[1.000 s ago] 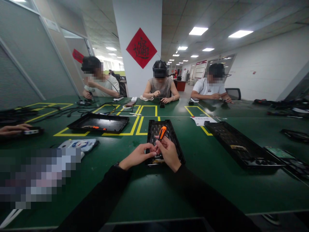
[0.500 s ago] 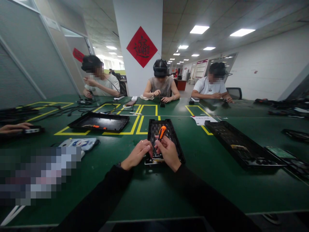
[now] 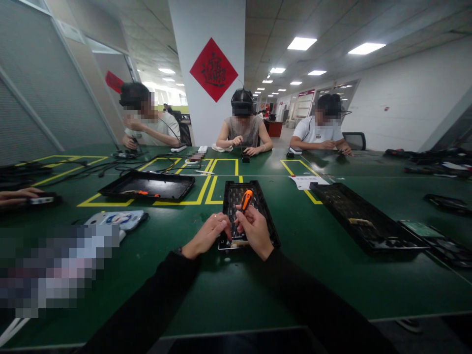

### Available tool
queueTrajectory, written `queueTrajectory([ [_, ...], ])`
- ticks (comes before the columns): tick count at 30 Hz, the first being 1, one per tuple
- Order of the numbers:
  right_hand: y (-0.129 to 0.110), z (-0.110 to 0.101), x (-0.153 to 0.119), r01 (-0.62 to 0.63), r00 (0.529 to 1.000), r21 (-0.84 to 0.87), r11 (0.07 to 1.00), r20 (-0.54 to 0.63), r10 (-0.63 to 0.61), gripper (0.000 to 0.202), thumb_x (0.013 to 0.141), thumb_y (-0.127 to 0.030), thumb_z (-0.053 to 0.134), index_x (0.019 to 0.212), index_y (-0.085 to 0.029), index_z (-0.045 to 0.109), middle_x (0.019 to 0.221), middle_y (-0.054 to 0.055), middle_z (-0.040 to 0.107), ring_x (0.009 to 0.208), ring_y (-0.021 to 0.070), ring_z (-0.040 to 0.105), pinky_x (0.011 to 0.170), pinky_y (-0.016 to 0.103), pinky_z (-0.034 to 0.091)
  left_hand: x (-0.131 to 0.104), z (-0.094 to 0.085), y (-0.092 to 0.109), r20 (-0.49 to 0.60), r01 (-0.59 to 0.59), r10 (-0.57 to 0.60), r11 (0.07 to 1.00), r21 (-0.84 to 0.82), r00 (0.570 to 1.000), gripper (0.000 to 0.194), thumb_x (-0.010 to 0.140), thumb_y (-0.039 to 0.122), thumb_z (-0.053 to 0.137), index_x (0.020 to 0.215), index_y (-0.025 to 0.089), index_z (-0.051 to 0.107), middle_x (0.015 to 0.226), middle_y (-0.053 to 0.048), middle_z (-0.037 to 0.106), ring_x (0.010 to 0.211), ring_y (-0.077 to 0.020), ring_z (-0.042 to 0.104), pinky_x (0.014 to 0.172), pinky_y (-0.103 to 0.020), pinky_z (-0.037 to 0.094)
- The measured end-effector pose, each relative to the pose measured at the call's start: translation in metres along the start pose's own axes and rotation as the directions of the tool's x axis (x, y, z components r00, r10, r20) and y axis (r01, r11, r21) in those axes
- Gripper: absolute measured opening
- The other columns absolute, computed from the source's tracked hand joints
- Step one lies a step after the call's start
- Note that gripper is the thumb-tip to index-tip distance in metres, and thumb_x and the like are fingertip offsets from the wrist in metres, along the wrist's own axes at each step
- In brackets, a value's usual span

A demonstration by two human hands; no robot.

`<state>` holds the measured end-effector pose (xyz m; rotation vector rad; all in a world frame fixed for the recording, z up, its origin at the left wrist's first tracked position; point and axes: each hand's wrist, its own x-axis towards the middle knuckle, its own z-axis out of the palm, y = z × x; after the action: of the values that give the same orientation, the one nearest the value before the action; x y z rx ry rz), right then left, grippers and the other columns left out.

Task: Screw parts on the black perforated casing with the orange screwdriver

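Over the black tray [image 3: 232, 189], the right hand [image 3: 257, 232] pinches the screwdriver [image 3: 247, 200], likely to aim it; I can't tell the left hand's [image 3: 209, 234] grip.

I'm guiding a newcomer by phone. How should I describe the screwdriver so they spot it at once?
On the green table, find the black tray directly before the wearer. Over it, the right hand holds the screwdriver, orange-and-black handle up. The orange pieces in the wide tray to the left lie unheld.
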<state>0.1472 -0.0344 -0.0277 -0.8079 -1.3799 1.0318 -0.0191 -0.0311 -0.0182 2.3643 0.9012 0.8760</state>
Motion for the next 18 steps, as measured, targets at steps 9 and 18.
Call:
queueTrajectory([
  [9, -0.0027, 0.0007, -0.0011, 0.005, 0.998, 0.027, 1.000, 0.057, -0.007, 0.031, 0.081, -0.034, 0.054, 0.107, -0.017, 0.056, 0.066, -0.001, 0.058, 0.050, 0.0089, 0.053, 0.049, 0.020, 0.046, 0.0004, 0.0036, -0.0058, -0.050, 0.033, -0.033, 0.999, -0.005, 0.998, 0.043, 0.090, 0.042, 0.032, 0.079, 0.016, 0.063, 0.081, -0.003, 0.062, 0.081, -0.0160, 0.051, 0.083, -0.029, 0.036],
  [18, -0.0024, -0.0002, -0.0008, -0.006, 0.997, 0.000, 1.000, 0.077, 0.006, 0.033, 0.081, -0.034, 0.054, 0.108, -0.016, 0.056, 0.067, 0.000, 0.060, 0.052, 0.0098, 0.054, 0.052, 0.022, 0.047, 0.0002, 0.0085, -0.0061, -0.047, 0.077, -0.079, 0.996, -0.046, 0.996, 0.026, 0.079, 0.040, 0.056, 0.076, 0.015, 0.061, 0.083, -0.004, 0.064, 0.084, -0.0169, 0.055, 0.083, -0.030, 0.039],
])
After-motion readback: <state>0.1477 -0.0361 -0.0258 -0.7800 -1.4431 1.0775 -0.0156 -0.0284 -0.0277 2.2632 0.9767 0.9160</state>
